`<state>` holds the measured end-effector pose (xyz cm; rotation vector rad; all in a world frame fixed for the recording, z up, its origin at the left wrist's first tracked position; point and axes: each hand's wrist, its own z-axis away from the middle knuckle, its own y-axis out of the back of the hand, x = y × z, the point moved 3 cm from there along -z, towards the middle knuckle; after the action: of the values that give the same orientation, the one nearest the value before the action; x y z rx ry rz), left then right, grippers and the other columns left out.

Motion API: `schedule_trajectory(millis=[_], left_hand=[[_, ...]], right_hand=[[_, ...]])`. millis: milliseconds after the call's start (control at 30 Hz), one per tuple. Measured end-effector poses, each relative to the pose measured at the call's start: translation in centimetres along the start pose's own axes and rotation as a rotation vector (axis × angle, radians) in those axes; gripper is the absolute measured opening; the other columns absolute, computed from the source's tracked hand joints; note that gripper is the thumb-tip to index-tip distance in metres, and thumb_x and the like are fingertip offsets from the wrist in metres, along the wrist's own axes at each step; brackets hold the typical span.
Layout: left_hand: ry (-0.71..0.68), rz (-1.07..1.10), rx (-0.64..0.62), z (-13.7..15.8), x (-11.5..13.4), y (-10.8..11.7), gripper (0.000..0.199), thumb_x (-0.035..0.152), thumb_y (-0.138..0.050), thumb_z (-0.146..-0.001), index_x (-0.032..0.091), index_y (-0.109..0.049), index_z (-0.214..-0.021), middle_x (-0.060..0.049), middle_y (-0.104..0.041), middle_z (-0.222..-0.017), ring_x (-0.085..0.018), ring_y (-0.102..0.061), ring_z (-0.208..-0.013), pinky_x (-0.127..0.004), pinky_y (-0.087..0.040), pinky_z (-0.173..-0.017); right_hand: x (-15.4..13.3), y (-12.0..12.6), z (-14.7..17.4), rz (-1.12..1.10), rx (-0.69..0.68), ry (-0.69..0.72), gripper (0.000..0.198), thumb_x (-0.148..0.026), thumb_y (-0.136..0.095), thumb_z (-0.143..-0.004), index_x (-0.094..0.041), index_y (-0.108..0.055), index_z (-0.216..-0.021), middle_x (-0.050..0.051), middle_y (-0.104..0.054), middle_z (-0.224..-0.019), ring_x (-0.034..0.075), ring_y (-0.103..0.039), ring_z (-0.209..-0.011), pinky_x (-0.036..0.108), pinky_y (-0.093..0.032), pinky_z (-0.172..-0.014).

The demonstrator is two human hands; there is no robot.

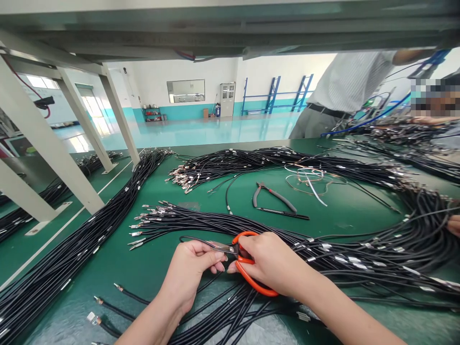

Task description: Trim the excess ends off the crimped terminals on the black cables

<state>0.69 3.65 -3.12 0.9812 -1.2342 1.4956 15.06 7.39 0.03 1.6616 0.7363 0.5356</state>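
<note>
My right hand (pixel 264 258) grips orange-handled scissors (pixel 258 286), their blades pointing left toward my other hand. In a pinch, my left hand (pixel 190 268) holds a thin black cable (pixel 192 238) whose loop shows above the fingers. The blades lie right at the left fingertips; whether they touch the cable I cannot tell. Just behind both hands runs a bundle of black cables (pixel 215 219) with metal connectors at its left end. More black cables (pixel 223 311) lie beneath my wrists, several ends with metal tips pointing left.
Pliers with grey handles (pixel 275 194) and black tweezers (pixel 283 213) lie on the green table (pixel 201 199). Beyond them are loose white strips (pixel 316 191) and another cable bundle (pixel 251 158). White posts (pixel 82 124) stand at left, a shelf (pixel 215 28) hangs overhead. A person (pixel 345 86) stands behind the table.
</note>
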Motion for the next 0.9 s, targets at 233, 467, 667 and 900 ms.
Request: schedule_trajectory(millis=[233,467,667,900], left_hand=[[0.002,0.018,-0.004,0.0,0.2,0.0,0.008,0.016,-0.067,-0.063,0.009,-0.065,-0.060,-0.005,-0.062,-0.057,-0.009,-0.051,-0.052,-0.021,-0.038,-0.053],[0.004,0.083,0.031,-0.2,0.3,0.3,0.011,0.020,-0.070,-0.060,0.010,-0.066,-0.060,-0.005,-0.062,-0.065,-0.008,-0.051,-0.053,-0.020,-0.038,-0.052],[-0.033,0.001,-0.020,0.0,0.5,-0.1,0.011,0.022,-0.067,-0.064,0.011,-0.065,-0.064,-0.003,-0.061,-0.063,-0.008,-0.049,-0.053,-0.019,-0.037,-0.051],[-0.555,-0.779,0.073,1.3,2.6,-0.1,0.013,0.020,-0.054,-0.075,0.018,-0.066,-0.075,-0.004,-0.065,-0.070,-0.016,-0.057,-0.063,-0.026,-0.045,-0.060]], right_hand=[[0.4,-0.5,-0.3,-0.180,-0.023,-0.046,0.037,-0.047,-0.056,-0.072,-0.017,-0.047,-0.052,-0.003,-0.043,-0.042,0.009,-0.033,-0.038,0.022,-0.020,-0.041],[0.0,-1.2,-0.5,-1.044,-0.069,-0.322,0.025,-0.039,-0.057,-0.072,-0.016,-0.051,-0.066,-0.005,-0.047,-0.051,0.009,-0.044,-0.046,0.019,-0.035,-0.045],[-1.1,-0.9,-0.5,-1.300,-0.085,-0.361,0.018,-0.032,-0.058,-0.072,-0.015,-0.053,-0.069,-0.005,-0.049,-0.049,0.006,-0.043,-0.044,0.017,-0.034,-0.045],[-0.5,-0.8,-0.5,-1.333,-0.039,-0.418,0.019,-0.031,-0.056,-0.073,-0.016,-0.050,-0.063,-0.007,-0.045,-0.044,0.005,-0.038,-0.038,0.016,-0.029,-0.039]])
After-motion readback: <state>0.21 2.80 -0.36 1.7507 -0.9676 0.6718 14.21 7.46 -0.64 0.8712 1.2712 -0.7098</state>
